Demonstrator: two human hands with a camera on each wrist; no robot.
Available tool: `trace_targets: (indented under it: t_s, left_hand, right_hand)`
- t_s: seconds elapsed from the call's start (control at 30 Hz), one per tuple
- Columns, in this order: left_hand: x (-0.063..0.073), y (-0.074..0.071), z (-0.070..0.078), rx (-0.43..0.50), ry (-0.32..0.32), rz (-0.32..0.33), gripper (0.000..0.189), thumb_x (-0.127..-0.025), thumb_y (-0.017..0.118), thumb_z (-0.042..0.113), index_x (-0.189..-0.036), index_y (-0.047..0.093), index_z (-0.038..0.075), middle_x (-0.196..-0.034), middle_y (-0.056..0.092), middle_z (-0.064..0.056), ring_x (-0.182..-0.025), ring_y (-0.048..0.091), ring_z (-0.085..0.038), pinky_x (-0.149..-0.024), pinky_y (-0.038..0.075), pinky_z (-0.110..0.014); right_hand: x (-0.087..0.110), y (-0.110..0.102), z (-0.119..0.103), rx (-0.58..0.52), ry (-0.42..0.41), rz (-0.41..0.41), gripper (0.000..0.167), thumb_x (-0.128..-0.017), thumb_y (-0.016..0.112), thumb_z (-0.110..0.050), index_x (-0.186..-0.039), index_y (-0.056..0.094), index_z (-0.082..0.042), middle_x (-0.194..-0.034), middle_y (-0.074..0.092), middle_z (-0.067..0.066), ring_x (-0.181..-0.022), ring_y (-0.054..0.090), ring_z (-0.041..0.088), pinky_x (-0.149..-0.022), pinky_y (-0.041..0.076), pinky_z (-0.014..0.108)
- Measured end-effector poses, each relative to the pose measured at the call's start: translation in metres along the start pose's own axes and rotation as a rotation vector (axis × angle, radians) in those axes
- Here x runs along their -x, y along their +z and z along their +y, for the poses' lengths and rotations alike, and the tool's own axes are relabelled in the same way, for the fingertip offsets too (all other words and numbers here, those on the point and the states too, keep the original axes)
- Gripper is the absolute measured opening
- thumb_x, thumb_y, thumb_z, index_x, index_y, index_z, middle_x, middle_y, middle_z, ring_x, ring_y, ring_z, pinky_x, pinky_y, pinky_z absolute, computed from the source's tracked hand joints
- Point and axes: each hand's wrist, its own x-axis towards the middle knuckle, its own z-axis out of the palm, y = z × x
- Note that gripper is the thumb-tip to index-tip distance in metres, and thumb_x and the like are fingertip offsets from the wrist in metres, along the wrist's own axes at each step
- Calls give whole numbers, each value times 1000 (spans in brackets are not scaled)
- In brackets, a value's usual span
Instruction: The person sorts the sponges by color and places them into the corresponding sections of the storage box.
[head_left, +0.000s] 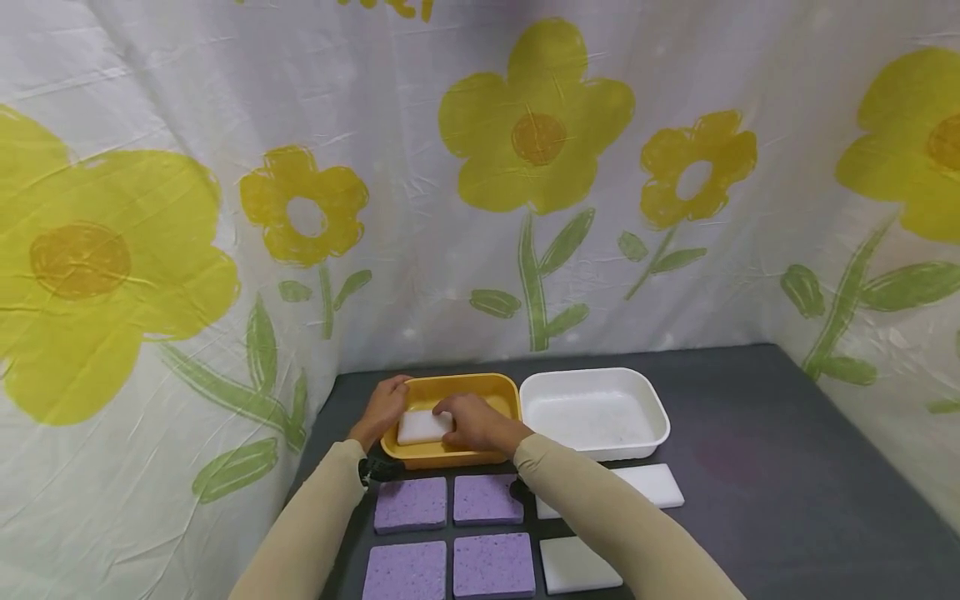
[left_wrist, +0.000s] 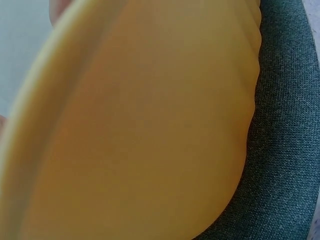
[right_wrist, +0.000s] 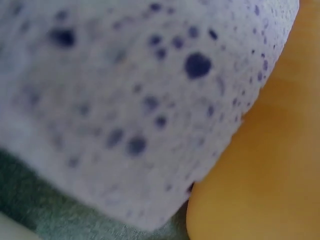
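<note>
In the head view, a white sponge block [head_left: 417, 427] lies in the left part of the yellow tray [head_left: 491, 385]. My right hand [head_left: 476, 421] reaches in over the near wall and holds the block at its right side, fingers bent over it. My left hand [head_left: 384, 408] grips the tray's left rim near the far corner. The left wrist view is filled by the tray's ribbed outer wall [left_wrist: 150, 125], with bits of fingers [left_wrist: 57, 10] showing past the rim. A purple speckled sponge [right_wrist: 165, 120] and part of the tray [right_wrist: 270, 175] fill the right wrist view.
A white tray [head_left: 595, 408] stands right beside the yellow one. Purple sponges [head_left: 410, 504] lie in two rows in front, with white sponge blocks [head_left: 651, 483] to their right, partly under my right sleeve [head_left: 600, 508]. A flowered curtain [head_left: 420, 275] hangs behind the dark tabletop [head_left: 738, 467].
</note>
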Motion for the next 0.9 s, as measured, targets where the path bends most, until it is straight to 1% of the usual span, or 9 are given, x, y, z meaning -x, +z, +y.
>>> trace_targets:
  t_s: [0.13, 0.2, 0.27, 0.37, 0.47, 0.63, 0.77, 0.9]
  left_hand:
    - [1, 0, -1, 1, 3, -8, 48, -116, 34, 20, -153, 58, 0, -149, 62, -25, -130, 62, -40, -114, 49, -60]
    - [1, -1, -3, 5, 4, -11, 49, -116, 34, 20, -153, 58, 0, -148, 63, -25, -130, 62, -40, -114, 50, -60]
    - [0, -1, -4, 2, 10, -15, 49, -117, 33, 20, -154, 58, 0, -148, 63, -26, -132, 62, -41, -115, 49, -61]
    - [1, -2, -4, 0, 23, -22, 49, -117, 33, 20, -153, 58, -1, -148, 62, -26, -132, 61, -41, -115, 48, -62]
    - [1, -2, -4, 0, 28, -24, 49, -117, 33, 21, -153, 58, 0, -147, 63, -26, -130, 62, -41, -113, 49, -62]
    - [-1, -4, -3, 8, 34, -14, 49, -117, 32, 21, -152, 59, 0, -146, 63, -27, -128, 63, -42, -110, 50, -61]
    - [-1, -3, -3, 11, 20, -18, 49, -117, 33, 21, -153, 58, -1, -149, 61, -27, -132, 60, -42, -115, 48, -62]
    - [-1, -2, -4, 14, 6, -24, 49, -117, 34, 22, -154, 57, 0, -152, 60, -25, -135, 59, -41, -118, 46, -62]
  right_hand:
    - [3, -4, 1, -1, 4, -13, 49, -94, 87, -21, -140, 72, -7, -124, 77, 7, -104, 68, 16, -98, 57, 30]
    - [5, -9, 1, 2, 0, -19, 49, -96, 85, -22, -141, 71, -7, -125, 77, 7, -105, 67, 16, -100, 56, 31]
    - [8, -15, 1, 11, -7, -27, 48, -97, 83, -21, -141, 71, -8, -129, 76, 7, -111, 68, 17, -104, 55, 33]
    - [13, -25, 4, 31, -21, -43, 45, -99, 79, -20, -142, 71, -7, -141, 73, 7, -127, 68, 21, -115, 52, 36]
    - [17, -33, 11, 64, -44, -56, 44, -101, 75, -19, -142, 70, -6, -145, 71, 9, -137, 66, 25, -119, 50, 39]
    - [23, -47, 23, 112, -69, -31, 43, -100, 76, -18, -141, 71, -5, -143, 72, 10, -136, 67, 27, -119, 50, 41]
    - [34, -60, 28, 116, -74, -23, 43, -100, 77, -17, -140, 71, -5, -143, 72, 12, -135, 67, 30, -117, 52, 46]
    - [50, -74, 34, 134, -110, -9, 42, -99, 77, -16, -139, 71, -4, -140, 72, 13, -130, 69, 31, -113, 55, 47]
